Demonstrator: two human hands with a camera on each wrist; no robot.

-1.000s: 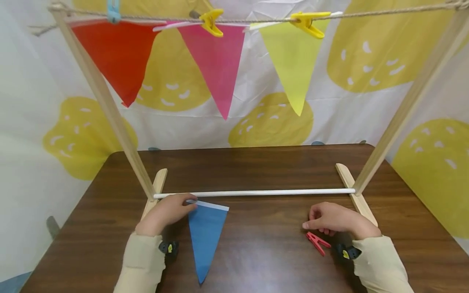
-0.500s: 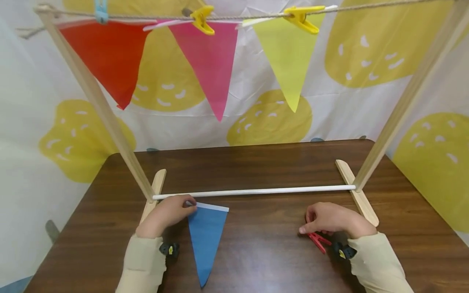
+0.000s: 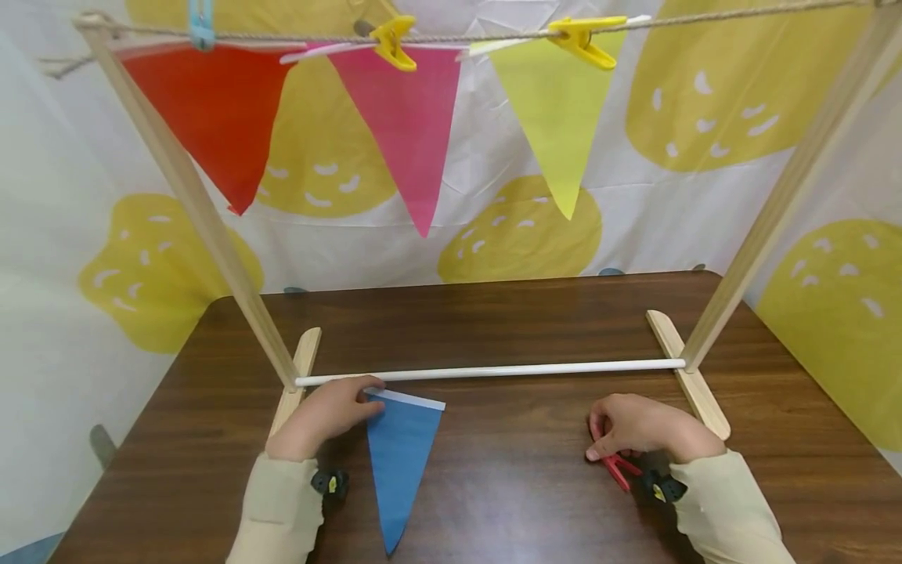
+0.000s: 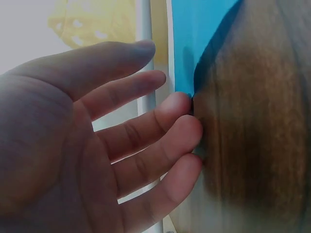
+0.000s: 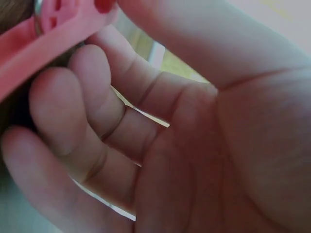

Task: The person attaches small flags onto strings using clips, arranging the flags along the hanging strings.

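Note:
A blue triangular pennant (image 3: 403, 462) with a white top strip lies on the table, its tip toward me. My left hand (image 3: 331, 411) rests at its upper left corner. In the left wrist view the fingers are loosely bent, thumb apart, with fingertips at the pennant (image 4: 187, 43) and the wood. To the right, my right hand (image 3: 637, 423) pinches one end of a red clothespin (image 3: 620, 474) between thumb and index finger, low over the table. The right wrist view shows the clothespin (image 5: 48, 48) close up; the other fingers curl loosely below it.
A wooden frame with a left post (image 3: 204, 211), a right post (image 3: 768, 211) and a white crossbar (image 3: 493, 372) stands behind the hands. From its rope (image 3: 479, 37) hang red (image 3: 211, 110), pink (image 3: 405, 117) and yellow (image 3: 560, 110) pennants under blue and yellow clips.
My right hand has come down onto the red clothespin and taken one end between thumb and index finger. The left hand and blue pennant stay nearly still; the head view has shifted slightly.

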